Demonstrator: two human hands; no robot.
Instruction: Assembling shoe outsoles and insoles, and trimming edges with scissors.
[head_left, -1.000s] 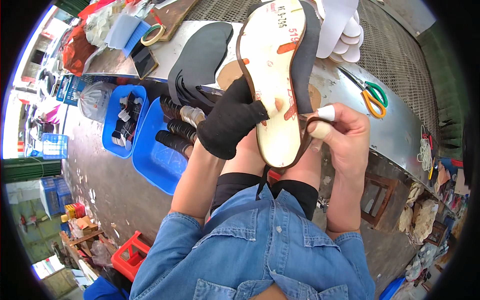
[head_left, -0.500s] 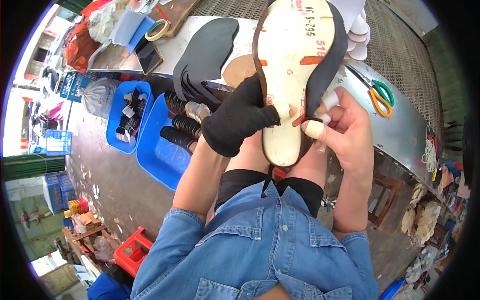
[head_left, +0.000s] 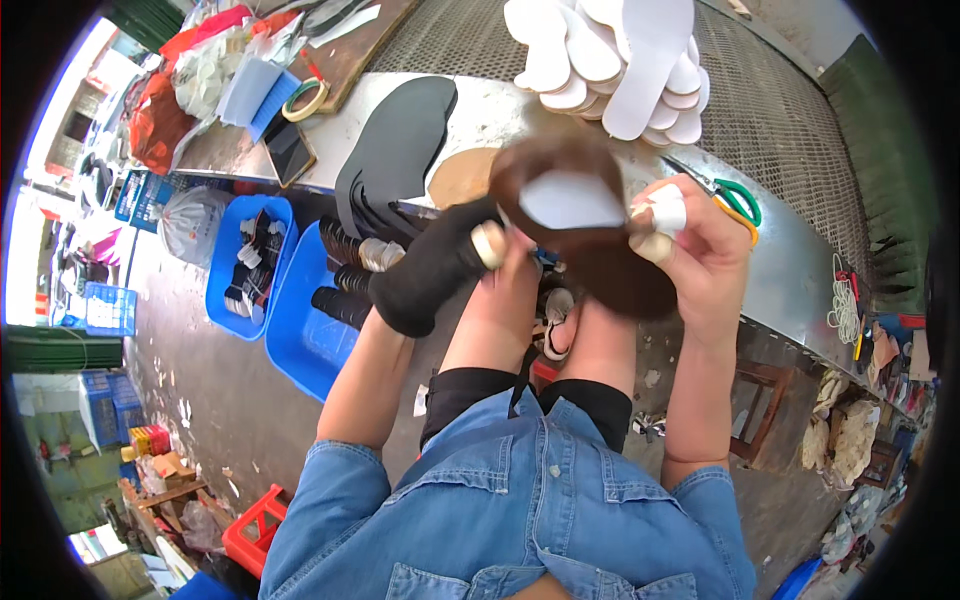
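Note:
A brown shoe [head_left: 620,275], blurred by motion, is up in front of me over the bench edge. A pale area shows through its opening. My right hand [head_left: 690,240], with white tape on its fingers, pinches the shoe's right edge. My left hand [head_left: 440,260], in a black glove with a bare taped thumb tip, is at the shoe's left side. Its fingers are partly hidden and blurred, so I cannot tell whether they grip it. Dark shoe soles [head_left: 395,140] lie on the bench beyond the glove, beside a tan sole-shaped piece [head_left: 460,177].
White insoles [head_left: 650,70] are piled at the back of the bench. Scissors [head_left: 740,200] lie right of my right hand; a phone [head_left: 290,152] and tape roll [head_left: 306,100] lie left. Blue bins [head_left: 310,345] with strap-like parts stand below left, near a red stool [head_left: 255,530].
The shoe has turned from its pale, printed underside to its brown upper and come lower. My left thumb has come off the underside. The white insole pile is now uncovered.

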